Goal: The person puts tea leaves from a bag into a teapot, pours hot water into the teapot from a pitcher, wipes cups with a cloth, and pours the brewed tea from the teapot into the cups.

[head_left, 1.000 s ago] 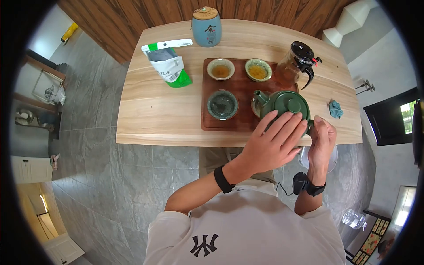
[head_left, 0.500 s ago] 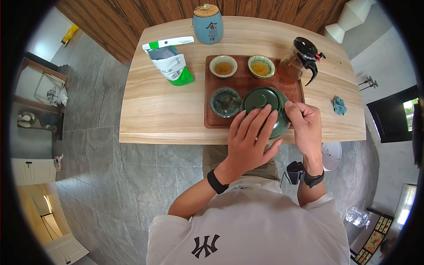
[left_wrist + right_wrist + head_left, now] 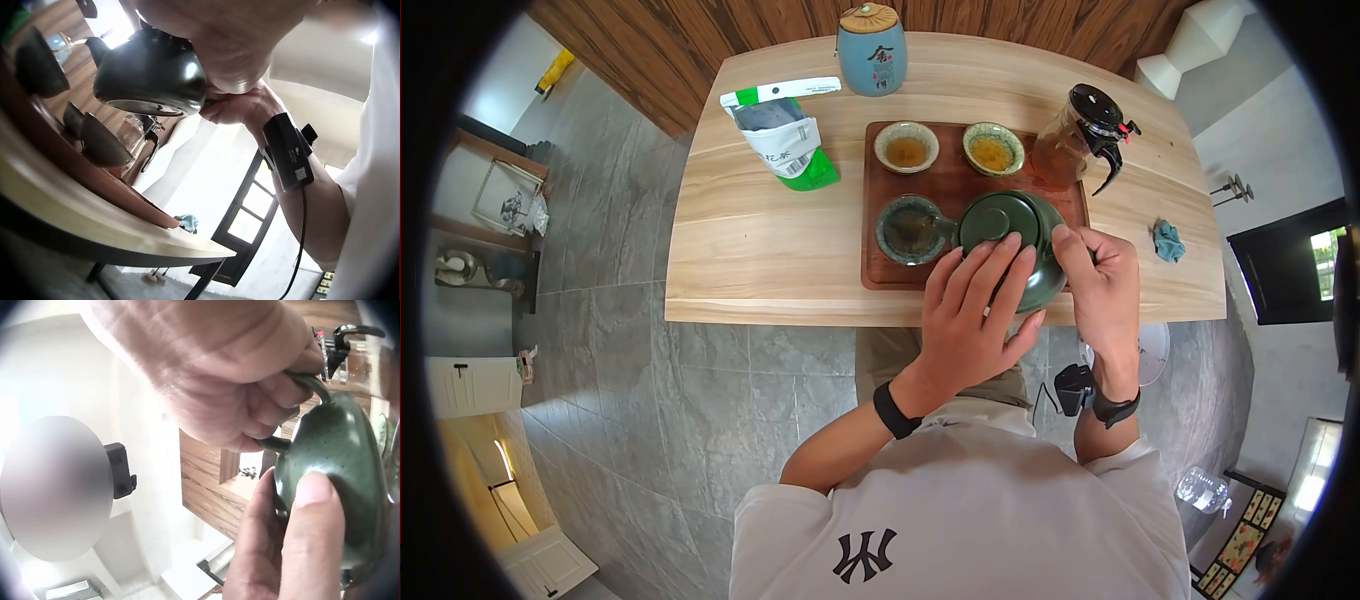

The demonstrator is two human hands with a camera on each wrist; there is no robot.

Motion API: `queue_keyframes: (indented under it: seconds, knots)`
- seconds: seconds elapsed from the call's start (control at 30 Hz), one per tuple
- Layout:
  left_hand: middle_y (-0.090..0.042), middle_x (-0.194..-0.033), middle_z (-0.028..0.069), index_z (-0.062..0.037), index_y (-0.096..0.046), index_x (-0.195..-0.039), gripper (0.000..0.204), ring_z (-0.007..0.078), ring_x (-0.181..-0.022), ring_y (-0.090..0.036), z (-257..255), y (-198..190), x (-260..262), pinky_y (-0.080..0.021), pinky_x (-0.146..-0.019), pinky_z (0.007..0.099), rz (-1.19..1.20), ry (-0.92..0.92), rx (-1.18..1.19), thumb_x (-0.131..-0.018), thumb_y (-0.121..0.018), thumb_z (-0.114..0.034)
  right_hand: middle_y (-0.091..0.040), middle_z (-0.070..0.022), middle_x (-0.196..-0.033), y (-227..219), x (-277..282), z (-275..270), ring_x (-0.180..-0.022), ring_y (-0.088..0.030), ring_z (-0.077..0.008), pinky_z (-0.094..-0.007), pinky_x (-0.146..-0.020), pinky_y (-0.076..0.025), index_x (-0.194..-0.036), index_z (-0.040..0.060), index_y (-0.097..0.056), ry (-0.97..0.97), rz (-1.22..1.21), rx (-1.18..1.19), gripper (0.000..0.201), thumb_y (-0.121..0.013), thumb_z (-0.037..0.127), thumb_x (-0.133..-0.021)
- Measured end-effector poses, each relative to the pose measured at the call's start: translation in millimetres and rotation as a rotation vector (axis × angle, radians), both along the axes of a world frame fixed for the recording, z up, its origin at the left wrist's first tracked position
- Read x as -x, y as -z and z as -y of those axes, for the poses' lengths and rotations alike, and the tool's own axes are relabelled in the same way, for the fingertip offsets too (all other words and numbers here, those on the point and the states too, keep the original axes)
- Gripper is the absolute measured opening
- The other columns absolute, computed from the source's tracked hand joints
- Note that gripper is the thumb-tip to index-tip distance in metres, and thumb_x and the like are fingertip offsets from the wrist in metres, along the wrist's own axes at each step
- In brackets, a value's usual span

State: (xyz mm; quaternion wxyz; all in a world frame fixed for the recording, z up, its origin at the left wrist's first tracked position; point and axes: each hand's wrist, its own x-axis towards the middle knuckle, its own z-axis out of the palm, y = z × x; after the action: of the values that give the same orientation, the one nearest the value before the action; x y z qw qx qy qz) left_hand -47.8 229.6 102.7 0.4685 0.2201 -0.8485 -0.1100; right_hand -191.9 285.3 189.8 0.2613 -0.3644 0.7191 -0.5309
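A dark green teapot (image 3: 1045, 268) is tilted over the front of the tray, spout toward the left. My right hand (image 3: 1108, 300) grips its loop handle (image 3: 307, 380), fingers curled through. My left hand (image 3: 975, 325) rests nearly straight fingertips on the lid (image 3: 985, 222), and its thumb (image 3: 315, 519) touches the pot's side in the right wrist view. The spout (image 3: 946, 229) reaches over the rim of a dark speckled cup (image 3: 885, 240) holding brownish liquid. In the left wrist view the pot's base (image 3: 147, 107) hangs above the cups.
On the brown tray (image 3: 880, 275) are two pale cups (image 3: 905, 148) (image 3: 993, 150) of amber tea and a glass pitcher (image 3: 1060, 150) with black lid. A blue jar (image 3: 872, 60), a green-white pouch (image 3: 785, 150) and a teal cloth (image 3: 1168, 241) lie around on the wooden table (image 3: 760, 270).
Both hands have moved the teapot left and tipped it, bringing its spout over the dark cup. Brownish liquid now shows in that cup. Over the last half second the pot hardly shifted.
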Motion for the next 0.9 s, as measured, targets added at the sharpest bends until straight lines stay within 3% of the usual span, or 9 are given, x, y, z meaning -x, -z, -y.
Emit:
queue_keyframes:
  seconds: [0.23, 0.9]
  knots:
    - [-0.059, -0.146, 0.0117, -0.0066, -0.063, -0.14, 0.062, 0.0286, -0.13, -0.056, -1, -6, 3, -0.043, -0.11, 0.0487, -0.026, 0.001, 0.001, -0.082, -0.074, -0.028, -0.05, 0.0066, -0.061, -7, 2, -3, -0.06, -0.038, -0.0021, -0.0259, -0.051, -0.031, -0.073, -0.0039, -0.064, -0.003, -0.026, 0.005, 0.037, -0.063, 0.02, -0.102]
    - [-0.06, -0.144, 0.0124, -0.0046, -0.064, -0.138, 0.06, 0.0294, -0.128, -0.057, -1, -9, 5, -0.04, -0.111, 0.0471, -0.034, -0.002, 0.027, -0.084, -0.075, -0.029, -0.051, 0.0067, -0.063, -12, 0, -5, -0.062, -0.04, -0.002, -0.0254, -0.053, -0.031, -0.074, -0.0047, -0.064, 0.014, -0.007, 0.029, 0.037, -0.063, 0.019, -0.103]
